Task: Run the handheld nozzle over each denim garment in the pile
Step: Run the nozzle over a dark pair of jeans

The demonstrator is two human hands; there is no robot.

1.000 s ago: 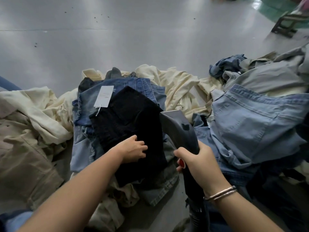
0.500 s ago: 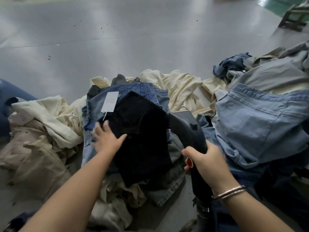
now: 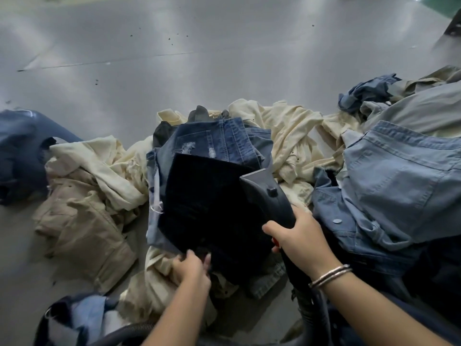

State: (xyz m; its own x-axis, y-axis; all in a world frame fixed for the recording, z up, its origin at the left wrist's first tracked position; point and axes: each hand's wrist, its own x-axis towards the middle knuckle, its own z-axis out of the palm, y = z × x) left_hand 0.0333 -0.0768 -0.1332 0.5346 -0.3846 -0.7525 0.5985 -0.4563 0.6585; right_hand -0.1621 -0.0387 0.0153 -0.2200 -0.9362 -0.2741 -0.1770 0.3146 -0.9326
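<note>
The right hand (image 3: 298,242) grips the dark nozzle (image 3: 268,196) — its head resting on the black denim garment (image 3: 207,203) atop the floor pile — while the left hand (image 3: 190,269) pinches that garment's near edge.

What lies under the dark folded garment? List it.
Under the dark folded garment: ripped blue jeans at its far edge, cream cloth near the left hand. Anything beneath its middle is covered.

No readable text anywhere; the white tag (image 3: 156,193) (seen edge-on) shows nothing legible — no brands.
</note>
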